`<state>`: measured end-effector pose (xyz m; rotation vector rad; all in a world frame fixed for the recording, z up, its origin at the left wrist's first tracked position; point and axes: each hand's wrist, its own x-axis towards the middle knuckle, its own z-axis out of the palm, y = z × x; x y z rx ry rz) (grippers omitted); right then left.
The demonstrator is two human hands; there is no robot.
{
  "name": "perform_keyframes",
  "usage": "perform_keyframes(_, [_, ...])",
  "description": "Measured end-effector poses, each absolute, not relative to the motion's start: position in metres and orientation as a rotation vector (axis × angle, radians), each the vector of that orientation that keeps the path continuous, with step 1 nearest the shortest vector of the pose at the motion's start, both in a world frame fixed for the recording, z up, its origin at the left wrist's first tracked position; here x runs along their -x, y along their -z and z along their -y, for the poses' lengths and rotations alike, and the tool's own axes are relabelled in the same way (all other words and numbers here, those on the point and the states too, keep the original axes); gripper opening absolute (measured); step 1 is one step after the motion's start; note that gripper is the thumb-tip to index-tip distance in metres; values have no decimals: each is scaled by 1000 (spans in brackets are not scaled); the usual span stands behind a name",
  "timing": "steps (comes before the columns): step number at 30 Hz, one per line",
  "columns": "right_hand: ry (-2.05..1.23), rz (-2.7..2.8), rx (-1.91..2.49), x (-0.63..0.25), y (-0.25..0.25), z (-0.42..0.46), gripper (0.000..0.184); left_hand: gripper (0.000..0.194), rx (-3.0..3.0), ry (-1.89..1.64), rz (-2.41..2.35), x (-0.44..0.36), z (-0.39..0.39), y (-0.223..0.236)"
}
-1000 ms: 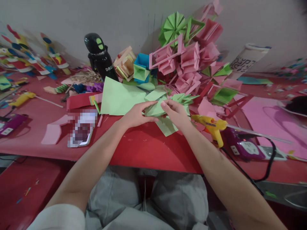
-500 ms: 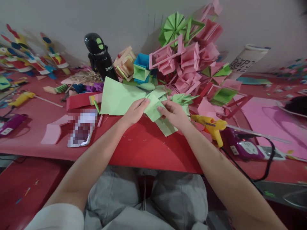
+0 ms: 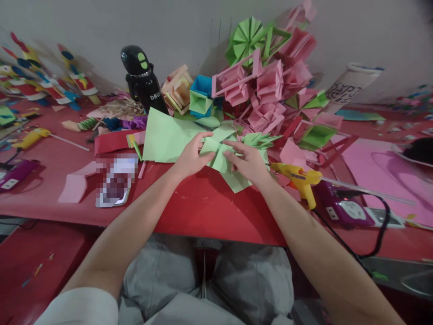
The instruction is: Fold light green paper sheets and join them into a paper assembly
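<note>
- The folded green paper (image 3: 219,159) was a small, pale mint piece with a matte face, held between the two hands just above the red table (image 3: 203,205), near its front edge.
- A darker line ran down its middle, splitting the visible face into a left and a right panel; whether this was a crease or a gap between layers could not be told.
- Its edges looked straight where they showed, though the fingers hid much of the outline.
- The left hand (image 3: 192,157) curved around the left side, thumb low against the paper and forefinger arched over the top; how firmly it gripped could not be told.
- The right hand (image 3: 248,161) pinched the right side, thumb flat on the near face, forefinger stretched along the upper edge.
- Below it lay a loose green piece (image 3: 237,181), flat and partly covered.
- A large green sheet (image 3: 169,137) spread behind the left hand, and spiky green folds (image 3: 260,140) fanned out beyond the right.
- The yellow glue gun (image 3: 301,178) rested beside the right wrist.
</note>
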<state>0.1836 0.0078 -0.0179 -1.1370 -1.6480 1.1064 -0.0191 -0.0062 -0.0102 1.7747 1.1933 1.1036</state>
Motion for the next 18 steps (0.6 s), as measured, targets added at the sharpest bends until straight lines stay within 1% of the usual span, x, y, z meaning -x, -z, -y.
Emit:
perform_keyframes(4, [-1014, 1604, 1116, -184, 25, -12, 62, 63, -1675, -1086, -1137, 18, 5, 8])
perform_keyframes(7, [-995, 1695, 1087, -182, 22, -8, 69, 63, -1709, -1089, -1159, 18, 6, 4])
perform_keyframes(8, [-995, 1751, 1066, -181, 20, -6, 67, 62, -1736, -1096, -1173, 18, 7, 3])
perform_keyframes(9, [-984, 1804, 1044, -180, 18, -4, 61, 60, -1766, -1104, -1192, 18, 7, 2])
perform_keyframes(11, [-910, 1886, 1023, -180, 15, -3, 44, 52, -1816, -1115, -1240, 18, 7, 1])
perform_keyframes(13, [-804, 1900, 1049, -182, 14, -5, 25, 37, -1803, -1135, -1301, 19, 5, 2])
perform_keyframes(14, [-764, 1878, 1076, -184, 15, -6, 20, 28, -1774, -1147, -1327, 20, 4, 3])
perform_keyframes(15, [-748, 1839, 1103, -186, 16, -8, 19, 22, -1738, -1157, -1346, 21, 3, 4])
perform_keyframes(16, [-752, 1786, 1122, -188, 17, -10, 21, 22, -1703, -1158, -1360, 22, 2, 5])
perform_keyframes(18, [-795, 1669, 1119, -191, 17, -12, 21, 28, -1668, -1130, -1369, 24, 1, 5])
